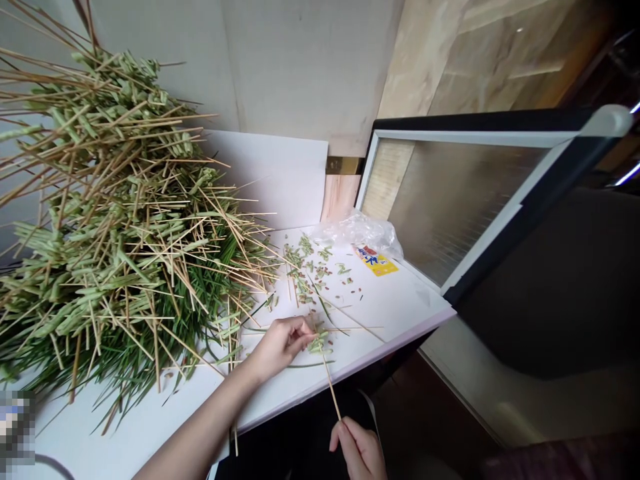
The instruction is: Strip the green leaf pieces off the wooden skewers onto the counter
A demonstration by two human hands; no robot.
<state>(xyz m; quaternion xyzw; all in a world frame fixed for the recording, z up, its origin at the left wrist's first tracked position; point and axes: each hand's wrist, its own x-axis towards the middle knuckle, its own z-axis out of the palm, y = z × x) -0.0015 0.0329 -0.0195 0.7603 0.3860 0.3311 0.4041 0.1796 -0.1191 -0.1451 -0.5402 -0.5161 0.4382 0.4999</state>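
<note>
My right hand [357, 450], at the table's front edge, grips the lower end of a thin wooden skewer [331, 387] tilted up to the left. Around the skewer's upper end sits a small cluster of cut green vegetable pieces [319, 343], which look like bean pods. The fingers of my left hand [286, 341] are pinched together at this cluster. What exactly lies between its fingertips is partly hidden. To the left rises a large pile of skewers [135, 220] bearing similar green pieces, heaped over long green leaves [185, 307].
Loose green bits and small brown scraps [315, 267] litter the white table [365, 313]. A clear plastic bag [355, 230] with a yellow label [383, 263] lies behind them. A framed glass panel [450, 193] stands at the right; a white board [280, 177] leans at the back.
</note>
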